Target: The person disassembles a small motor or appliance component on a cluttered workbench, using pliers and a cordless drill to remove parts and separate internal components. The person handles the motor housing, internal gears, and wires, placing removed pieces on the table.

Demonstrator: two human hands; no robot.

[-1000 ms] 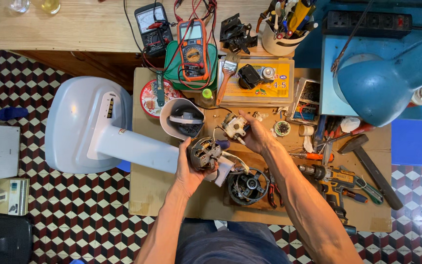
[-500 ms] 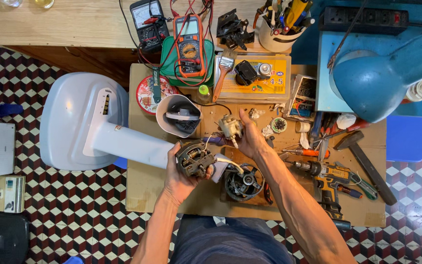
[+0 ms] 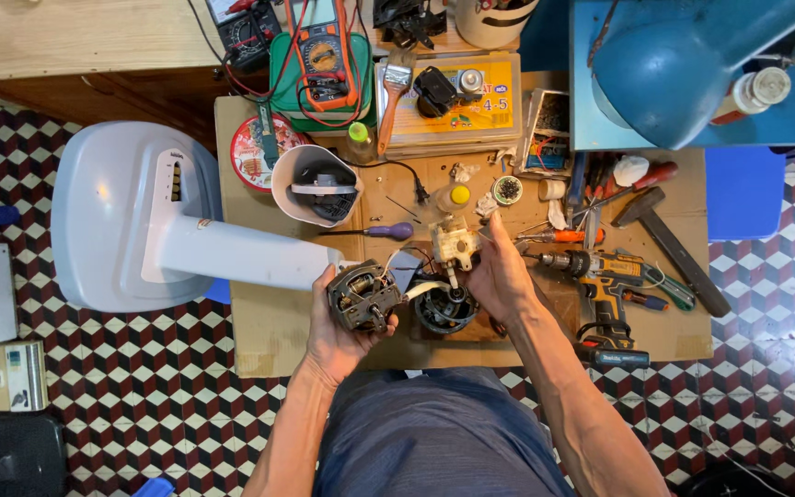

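While the left hand (image 3: pixel 335 324) curls fingers around a motor (image 3: pixel 362 295), right hand (image 3: pixel 501 276) pinching a cream gearbox (image 3: pixel 454 245), cordless drill (image 3: pixel 600 276) right.

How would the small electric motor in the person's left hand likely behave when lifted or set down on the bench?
The motor is probably heavy for its size: metal core and windings show. It looks stiff, yet the wires running from it to the cream part could snag or tug. Its rounded body may roll if set on its side; the left hand cups it from below.

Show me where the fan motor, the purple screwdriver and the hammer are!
fan motor (image 3: pixel 362 294), head view, on its metal body.
purple screwdriver (image 3: pixel 389 230), head view, on its handle.
hammer (image 3: pixel 669 241), head view, on its shaft.
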